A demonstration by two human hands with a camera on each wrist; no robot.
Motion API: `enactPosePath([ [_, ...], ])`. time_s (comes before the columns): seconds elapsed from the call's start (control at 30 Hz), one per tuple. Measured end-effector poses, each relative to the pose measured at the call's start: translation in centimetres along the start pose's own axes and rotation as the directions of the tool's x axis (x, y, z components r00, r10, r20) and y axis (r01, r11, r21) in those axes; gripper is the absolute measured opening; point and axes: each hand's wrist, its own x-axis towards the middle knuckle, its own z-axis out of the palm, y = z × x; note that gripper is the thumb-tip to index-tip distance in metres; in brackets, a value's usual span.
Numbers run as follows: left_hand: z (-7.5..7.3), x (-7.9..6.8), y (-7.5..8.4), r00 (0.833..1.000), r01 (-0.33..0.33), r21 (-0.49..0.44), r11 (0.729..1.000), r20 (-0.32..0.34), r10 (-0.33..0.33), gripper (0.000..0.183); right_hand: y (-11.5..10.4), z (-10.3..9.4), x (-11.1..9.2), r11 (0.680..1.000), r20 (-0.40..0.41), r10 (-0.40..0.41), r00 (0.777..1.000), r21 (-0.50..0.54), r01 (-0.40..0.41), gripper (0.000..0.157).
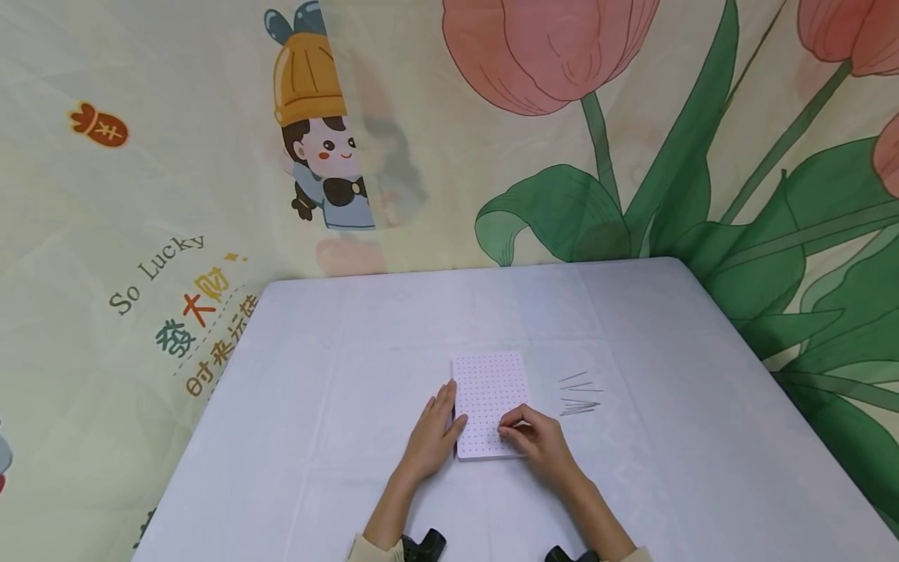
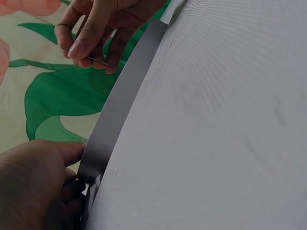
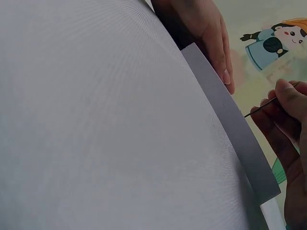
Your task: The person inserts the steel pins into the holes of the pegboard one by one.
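Observation:
A white board (image 1: pixel 488 382) with rows of small dark holes lies on the table. My left hand (image 1: pixel 430 435) rests along the board's left edge, fingers straight and the thumb over the near left part. Between thumb and fingertips, my right hand (image 1: pixel 539 442) pinches a thin metal needle (image 3: pixel 253 112) over the board's near right part. In the right wrist view the needle slants down, its lower tip right at the board's top edge. The left wrist view also shows the needle (image 2: pixel 103 62), beyond the board's grey-looking side (image 2: pixel 117 108).
Several thin metal needles (image 1: pixel 584 389) lie loosely side by side on the table, right of the board. A white cloth (image 1: pixel 365 359) covers the table. Behind the far table edge hangs a printed curtain (image 1: pixel 421 156) with tulips and a cartoon figure.

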Motion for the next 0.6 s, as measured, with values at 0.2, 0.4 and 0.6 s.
enactPosePath([
  [0.2, 0.04, -0.02, -0.11, 1.0, -0.003, -0.01, 1.0, 0.004, 0.003, 0.06, 0.18, 0.04, -0.21, 0.999, 0.022, -0.007, 1.0, -0.034, 0.008, 0.013],
  [0.4, 0.07, 0.01, -0.15, 1.0, -0.014, -0.004, 1.0, -0.005, 0.014, 0.059, 0.47, -0.03, -0.23, 0.999, 0.031, -0.042, 0.999, -0.03, 0.043, 0.013],
  [0.6, 0.01, 0.01, -0.1, 1.0, -0.005, -0.004, 1.0, -0.005, 0.005, 0.06, 0.7, -0.12, -0.3, 0.999, 0.037, 0.035, 0.999, -0.034, -0.034, 0.01],
])
